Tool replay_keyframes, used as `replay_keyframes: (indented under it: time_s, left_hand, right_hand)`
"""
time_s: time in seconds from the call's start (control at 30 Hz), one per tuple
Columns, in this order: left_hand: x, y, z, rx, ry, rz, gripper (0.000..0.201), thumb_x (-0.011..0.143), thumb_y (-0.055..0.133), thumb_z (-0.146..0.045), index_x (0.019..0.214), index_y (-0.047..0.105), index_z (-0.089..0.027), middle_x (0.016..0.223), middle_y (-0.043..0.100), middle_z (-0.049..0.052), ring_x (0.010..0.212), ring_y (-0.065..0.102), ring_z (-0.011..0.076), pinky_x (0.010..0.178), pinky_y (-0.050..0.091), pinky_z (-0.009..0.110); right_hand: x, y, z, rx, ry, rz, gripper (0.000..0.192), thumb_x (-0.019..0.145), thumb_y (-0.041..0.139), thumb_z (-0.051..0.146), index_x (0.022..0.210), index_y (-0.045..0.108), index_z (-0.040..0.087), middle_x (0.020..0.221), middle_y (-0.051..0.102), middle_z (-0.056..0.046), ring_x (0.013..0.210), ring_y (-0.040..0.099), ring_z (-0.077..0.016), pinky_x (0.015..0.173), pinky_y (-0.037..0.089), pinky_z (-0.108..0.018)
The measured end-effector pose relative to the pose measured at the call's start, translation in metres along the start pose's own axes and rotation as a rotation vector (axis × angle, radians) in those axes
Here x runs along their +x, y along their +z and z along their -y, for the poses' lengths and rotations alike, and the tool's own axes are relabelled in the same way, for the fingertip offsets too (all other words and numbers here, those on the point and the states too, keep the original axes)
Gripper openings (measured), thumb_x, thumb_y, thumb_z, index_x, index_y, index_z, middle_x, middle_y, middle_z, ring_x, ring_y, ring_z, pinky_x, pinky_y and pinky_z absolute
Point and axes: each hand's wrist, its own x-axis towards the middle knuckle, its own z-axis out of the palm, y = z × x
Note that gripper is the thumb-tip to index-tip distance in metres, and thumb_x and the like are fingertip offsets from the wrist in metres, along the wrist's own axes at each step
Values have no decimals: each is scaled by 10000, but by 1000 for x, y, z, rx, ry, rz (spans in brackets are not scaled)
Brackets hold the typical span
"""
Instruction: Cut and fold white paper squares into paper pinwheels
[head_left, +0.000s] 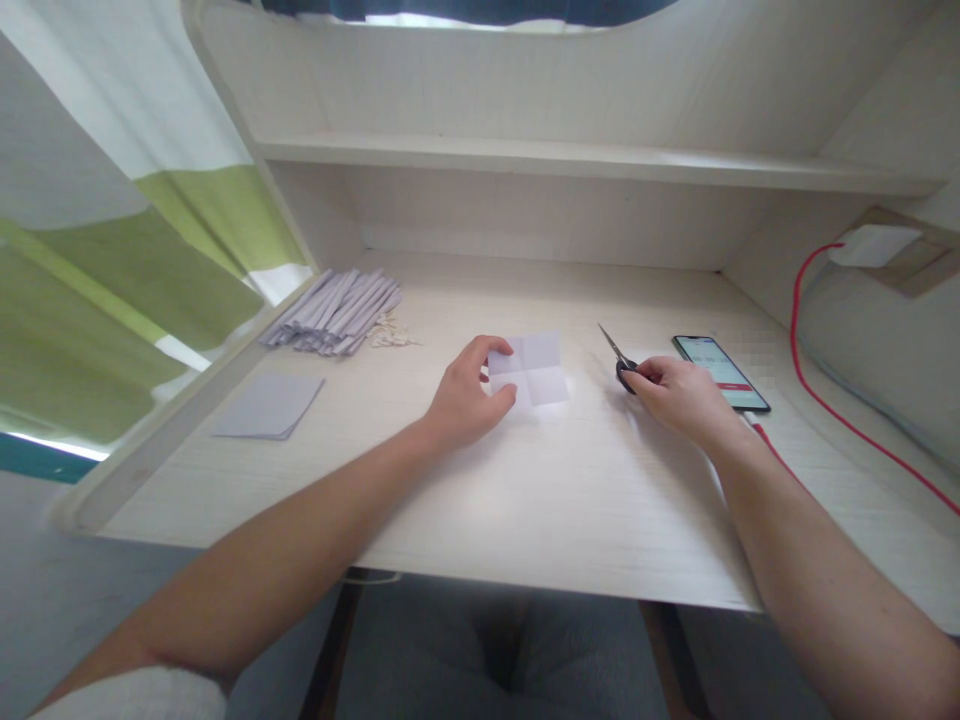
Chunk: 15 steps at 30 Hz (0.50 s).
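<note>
1. The left hand [469, 392] pinches the left edge of a small square of white paper [534, 370] creased into quarters, thumb under and fingers curled over it; the sheet lies near the middle of the pale wooden desk [525, 500], mostly flat; a one-sided pinch could let it pivot or tear along a crease if tugged.

2. The right hand [679, 390] is closed around the dark handles of the scissors [619, 358], just right of the paper and apart from it; the blades look shut and point up and away; a careless swing toward the sheet could bring the tips close to the left fingers.

3. A smartphone [721, 372] with its screen lit lies just beside the right hand, a red cable [840, 420] trailing from it toward the charger on the wall; the right forearm rests near that cable, so drawing the arm back might snag it and drag the phone.

4. Far left, a bundle of rolled paper strips [337, 312] and a stack of grey sheets [268, 405] sit well apart from both hands; the likely risk there is an elbow sweep.
</note>
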Motion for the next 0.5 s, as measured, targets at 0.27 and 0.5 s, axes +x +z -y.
replay_keyframes:
  time_s: [0.27,0.5]
  left_hand:
    - [0,0,1,10,-3,-5,425,770,651,-118,1169,577,-243,1197,689,32,1023,680,182,866,571,318]
    - [0,0,1,7,-9,-8,423,762,652,-121,1162,583,-236,1181,688,34,967,673,172,806,565,295]
  right_hand:
    - [-3,-1,2,93,-6,20,378,963,498,494,788,691,220,754,721,-71,674,607,-224,583,365,-337]
    - [-2,1,2,128,14,18,396,953,508,520,769,685,219,713,696,-57,648,595,-213,571,344,-331]
